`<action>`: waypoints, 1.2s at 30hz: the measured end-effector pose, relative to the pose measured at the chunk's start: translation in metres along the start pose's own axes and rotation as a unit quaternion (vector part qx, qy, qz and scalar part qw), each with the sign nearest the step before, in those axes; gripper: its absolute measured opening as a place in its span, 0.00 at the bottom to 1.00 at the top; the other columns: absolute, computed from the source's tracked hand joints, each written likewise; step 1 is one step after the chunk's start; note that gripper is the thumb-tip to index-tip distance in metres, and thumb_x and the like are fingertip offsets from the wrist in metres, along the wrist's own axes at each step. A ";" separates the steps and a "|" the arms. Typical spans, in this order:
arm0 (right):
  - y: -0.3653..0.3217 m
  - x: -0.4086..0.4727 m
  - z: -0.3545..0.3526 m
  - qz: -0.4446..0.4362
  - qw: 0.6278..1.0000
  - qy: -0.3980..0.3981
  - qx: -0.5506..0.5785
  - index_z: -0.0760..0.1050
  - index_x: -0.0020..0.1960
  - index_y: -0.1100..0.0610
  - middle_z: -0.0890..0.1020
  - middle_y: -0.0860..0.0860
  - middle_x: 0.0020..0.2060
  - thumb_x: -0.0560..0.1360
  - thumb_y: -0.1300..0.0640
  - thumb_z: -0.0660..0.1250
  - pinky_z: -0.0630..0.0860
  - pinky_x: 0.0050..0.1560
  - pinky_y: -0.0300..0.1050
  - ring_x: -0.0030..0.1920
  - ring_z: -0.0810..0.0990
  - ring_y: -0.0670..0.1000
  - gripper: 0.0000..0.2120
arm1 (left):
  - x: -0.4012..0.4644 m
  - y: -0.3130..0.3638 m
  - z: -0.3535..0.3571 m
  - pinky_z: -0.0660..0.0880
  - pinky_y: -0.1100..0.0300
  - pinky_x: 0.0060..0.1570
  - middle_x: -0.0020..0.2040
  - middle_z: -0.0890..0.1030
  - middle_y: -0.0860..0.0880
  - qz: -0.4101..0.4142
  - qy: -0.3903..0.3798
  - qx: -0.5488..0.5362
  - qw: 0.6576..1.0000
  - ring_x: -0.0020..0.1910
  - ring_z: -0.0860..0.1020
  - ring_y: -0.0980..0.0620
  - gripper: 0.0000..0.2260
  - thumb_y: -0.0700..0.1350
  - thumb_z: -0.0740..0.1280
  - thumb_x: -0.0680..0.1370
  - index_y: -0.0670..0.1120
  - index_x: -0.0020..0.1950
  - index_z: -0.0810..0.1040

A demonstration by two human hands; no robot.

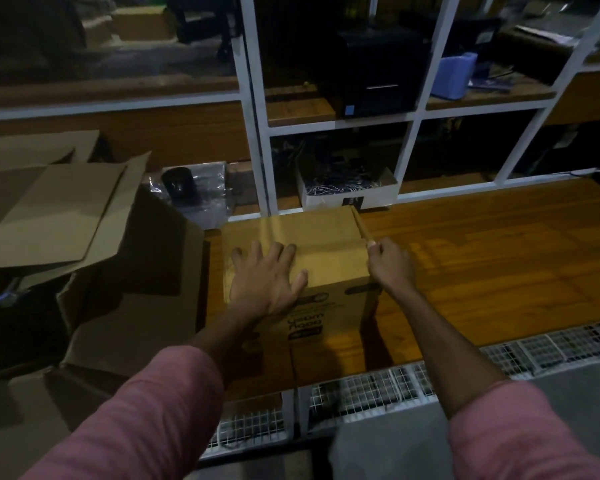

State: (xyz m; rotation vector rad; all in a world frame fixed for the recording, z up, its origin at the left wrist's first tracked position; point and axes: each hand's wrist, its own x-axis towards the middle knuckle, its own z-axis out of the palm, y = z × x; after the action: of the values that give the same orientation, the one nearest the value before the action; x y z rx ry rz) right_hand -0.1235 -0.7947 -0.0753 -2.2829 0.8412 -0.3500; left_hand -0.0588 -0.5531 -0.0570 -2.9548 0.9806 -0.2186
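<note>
The brown cardboard box (pixel 326 258) stands on the wooden counter (pixel 482 258) with its flaps down, the left hand (pixel 267 282) pressing flat and spread on top and the right hand (pixel 390 263) pinching its right top edge, so closing looks nearly done and sealing unfinished.

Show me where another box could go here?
Bare tabletop lies right of the box, between the shelf frame and the wire mesh. The left side is crowded with open cartons.
</note>
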 end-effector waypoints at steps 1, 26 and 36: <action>0.001 0.000 0.000 -0.006 1.000 0.002 -0.008 0.74 0.54 0.54 0.78 0.52 0.45 0.84 0.44 0.54 0.77 0.45 0.52 0.45 0.77 0.53 0.16 | 0.000 0.000 0.000 0.64 0.35 0.63 0.69 0.72 0.48 -0.002 -0.001 -0.004 1.000 0.64 0.68 0.41 0.32 0.69 0.43 0.79 0.53 0.75 0.63; -0.069 -0.027 -0.009 -0.296 0.921 0.099 -0.235 0.79 0.56 0.55 0.82 0.55 0.52 0.83 0.44 0.52 0.66 0.68 0.61 0.57 0.77 0.57 0.21 | 0.007 0.006 -0.054 0.72 0.47 0.57 0.58 0.76 0.46 0.030 0.105 -0.082 0.991 0.56 0.74 0.48 0.19 0.58 0.54 0.83 0.47 0.64 0.73; -0.123 -0.029 -0.067 -0.106 0.921 -0.310 -0.212 0.80 0.54 0.57 0.81 0.52 0.47 0.81 0.52 0.65 0.73 0.45 0.45 0.47 0.78 0.50 0.10 | 0.005 0.024 -0.094 0.67 0.60 0.35 0.39 0.73 0.50 -0.009 -0.163 -0.234 0.959 0.37 0.73 0.53 0.13 0.51 0.57 0.85 0.50 0.41 0.70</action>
State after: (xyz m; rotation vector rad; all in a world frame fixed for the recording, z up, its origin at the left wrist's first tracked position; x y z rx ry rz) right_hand -0.1168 -0.7396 0.0563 -2.6504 0.3571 0.5023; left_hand -0.0818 -0.5728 0.0356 -3.2437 1.0795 0.5617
